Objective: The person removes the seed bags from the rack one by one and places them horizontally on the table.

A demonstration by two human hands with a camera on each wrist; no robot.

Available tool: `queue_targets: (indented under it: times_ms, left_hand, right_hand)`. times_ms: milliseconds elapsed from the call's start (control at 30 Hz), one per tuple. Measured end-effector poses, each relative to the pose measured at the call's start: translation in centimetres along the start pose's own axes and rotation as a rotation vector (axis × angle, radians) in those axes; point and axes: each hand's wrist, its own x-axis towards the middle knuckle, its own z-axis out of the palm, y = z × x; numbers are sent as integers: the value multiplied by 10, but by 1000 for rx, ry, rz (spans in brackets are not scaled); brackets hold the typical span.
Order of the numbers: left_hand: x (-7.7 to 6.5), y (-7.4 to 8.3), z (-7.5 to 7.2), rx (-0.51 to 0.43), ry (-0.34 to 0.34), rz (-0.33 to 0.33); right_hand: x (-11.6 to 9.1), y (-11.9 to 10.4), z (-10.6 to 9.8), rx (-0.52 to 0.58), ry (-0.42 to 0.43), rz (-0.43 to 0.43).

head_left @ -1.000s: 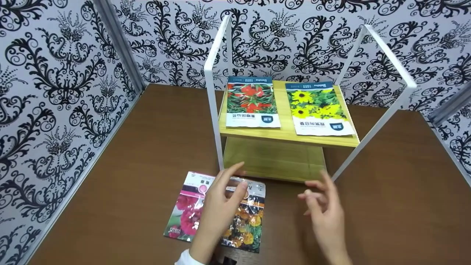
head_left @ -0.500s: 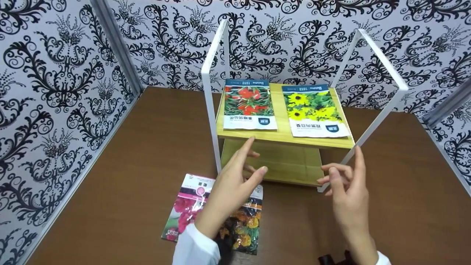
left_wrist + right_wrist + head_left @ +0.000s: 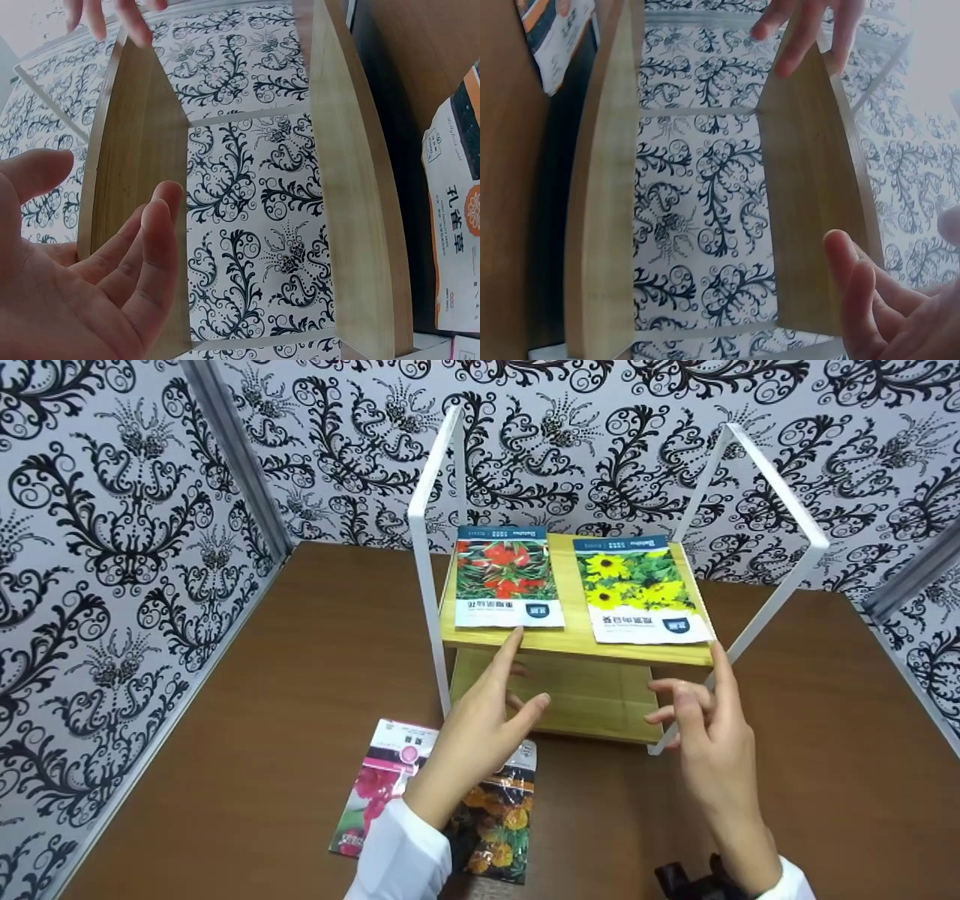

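Observation:
A small two-tier shelf stands on the table; its upper board (image 3: 568,585) carries a seed packet with red flowers (image 3: 506,574) and another with yellow flowers (image 3: 637,589). My left hand (image 3: 480,727) is at the front edge of that board, index finger extended just below the red-flower packet, other fingers loosely bent. At the front right corner is my right hand (image 3: 716,750), its index fingertip by the yellow-flower packet's lower corner. Neither hand holds anything. In both wrist views, bent fingers (image 3: 157,247) lie near the upper board's underside.
A pink-flower seed packet (image 3: 375,784) and an orange-flower one (image 3: 502,825) lie on the table (image 3: 262,750), partly covered by my left forearm. The lower board (image 3: 585,697) sits under the upper one. White metal side frames (image 3: 429,592) rise above the boards; patterned walls stand behind.
Both hands have moved forward and to the right, up from over the table to the upper board's front edge. The packets stay where they were.

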Motion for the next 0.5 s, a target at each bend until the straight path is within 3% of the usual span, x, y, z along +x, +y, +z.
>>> queue_targets:
  times_ms: [267,500]
  left_hand:
    - [3,5,1,6,-24,-3]
    - [11,11,3,-17,-75,-32]
  right_hand:
    - [13,-3,5,21,-57,105]
    - [19,-2,7,-70,-35,71]
